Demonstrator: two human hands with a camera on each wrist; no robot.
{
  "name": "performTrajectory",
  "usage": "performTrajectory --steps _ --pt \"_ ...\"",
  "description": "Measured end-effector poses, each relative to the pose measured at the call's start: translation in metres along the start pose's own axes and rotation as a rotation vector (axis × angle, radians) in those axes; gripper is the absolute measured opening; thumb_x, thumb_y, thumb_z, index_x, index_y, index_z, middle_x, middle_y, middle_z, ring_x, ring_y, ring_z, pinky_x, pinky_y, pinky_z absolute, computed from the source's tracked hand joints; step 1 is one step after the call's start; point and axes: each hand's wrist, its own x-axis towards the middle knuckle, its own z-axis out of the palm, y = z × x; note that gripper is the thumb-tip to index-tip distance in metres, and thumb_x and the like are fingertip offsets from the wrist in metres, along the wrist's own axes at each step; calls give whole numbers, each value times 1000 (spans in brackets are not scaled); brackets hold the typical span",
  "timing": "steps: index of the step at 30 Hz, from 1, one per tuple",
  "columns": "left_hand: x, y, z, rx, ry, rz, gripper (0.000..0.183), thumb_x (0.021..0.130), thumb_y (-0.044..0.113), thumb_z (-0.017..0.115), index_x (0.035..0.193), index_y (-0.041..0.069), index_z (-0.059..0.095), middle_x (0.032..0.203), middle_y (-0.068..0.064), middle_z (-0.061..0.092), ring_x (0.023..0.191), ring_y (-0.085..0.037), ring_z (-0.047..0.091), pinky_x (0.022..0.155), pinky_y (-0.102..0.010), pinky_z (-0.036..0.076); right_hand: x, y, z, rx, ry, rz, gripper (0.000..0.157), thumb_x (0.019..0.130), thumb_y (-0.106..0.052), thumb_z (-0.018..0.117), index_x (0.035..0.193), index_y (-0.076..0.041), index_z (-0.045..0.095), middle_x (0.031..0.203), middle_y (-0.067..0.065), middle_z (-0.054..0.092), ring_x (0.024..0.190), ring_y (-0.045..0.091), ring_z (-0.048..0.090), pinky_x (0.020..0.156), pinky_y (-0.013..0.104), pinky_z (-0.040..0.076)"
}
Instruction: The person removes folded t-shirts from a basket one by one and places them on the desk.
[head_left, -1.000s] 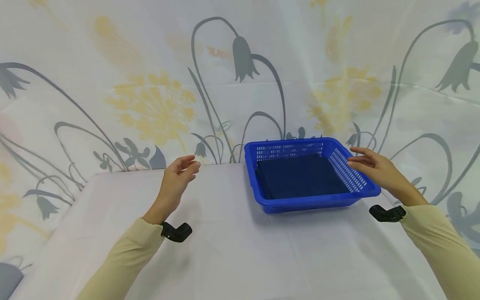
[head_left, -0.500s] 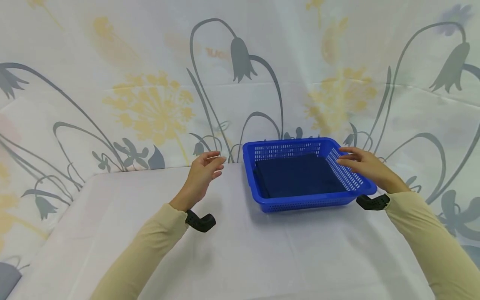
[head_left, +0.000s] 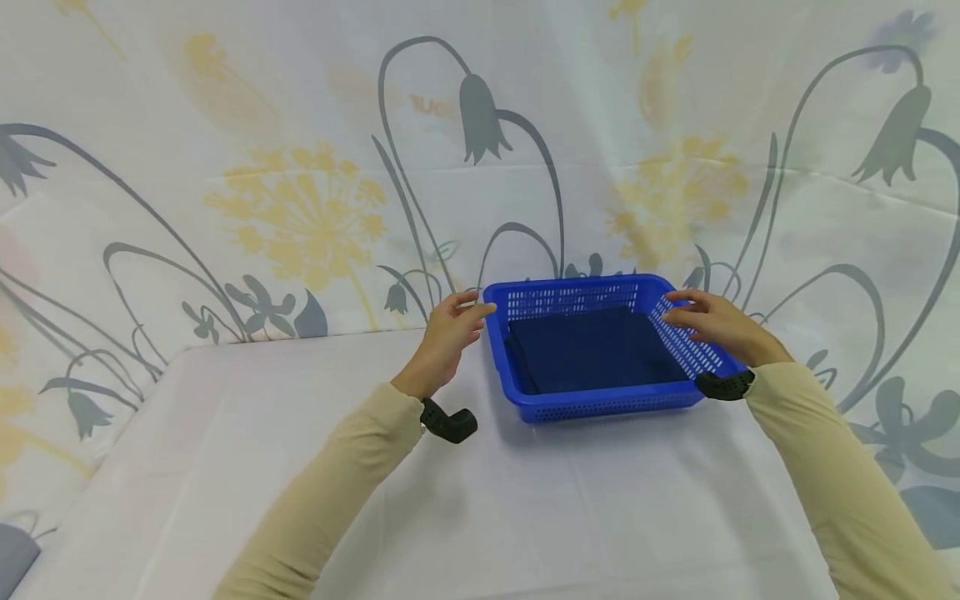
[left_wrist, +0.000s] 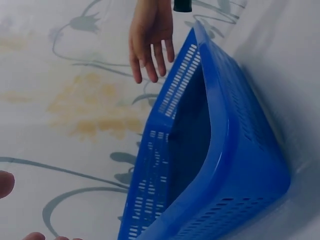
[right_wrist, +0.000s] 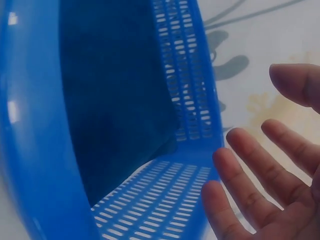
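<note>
A blue plastic basket (head_left: pixel 600 400) with slotted sides stands on the white-covered table, toward its back. Dark navy folded fabric (head_left: pixel 600 350) lies flat inside it. My left hand (head_left: pixel 448 340) hovers by the basket's left rim, fingers loosely bent and holding nothing. Over the right side of the basket is my right hand (head_left: pixel 723 325), its fingers relaxed and holding nothing. In the right wrist view, the spread fingers (right_wrist: pixel 252 200) appear beside the slotted wall. From the left wrist view, the right hand (left_wrist: pixel 150 37) hangs above the basket's far end.
A white cloth (head_left: pixel 247 467) covers the table. Behind it hangs a pale curtain (head_left: pixel 315 100) printed with grey and yellow flowers. A black wrist strap mount (head_left: pixel 450 421) sticks out from the left sleeve, and a similar mount (head_left: pixel 723 386) from the right one.
My left hand has moved right, from over the bare cloth to the basket's left rim. My right hand has shifted slightly left, further over the basket. The fabric has stayed in place.
</note>
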Motion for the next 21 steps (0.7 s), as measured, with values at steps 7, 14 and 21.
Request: performTrajectory --steps 7,14,21 --pt "12 -7 23 28 -45 1 54 91 13 65 139 3 40 119 -16 50 108 -27 50 99 -41 40 8 -1 4 41 -15 19 65 101 -25 53 148 5 21 141 34 35 129 46 33 103 61 29" --pt "18 -13 40 110 -40 -42 56 91 18 66 140 8 41 133 -17 45 120 -30 46 103 -44 36 17 -1 3 72 -56 50 63 100 -18 53 147 8 19 142 36 31 132 49 29 105 63 24" --pt "26 -16 56 215 -25 -74 61 90 22 67 144 9 40 140 -18 42 127 -31 43 104 -46 34 21 4 -2 58 -98 72 64 99 -16 53 147 9 19 143 38 29 130 50 31 103 64 26"
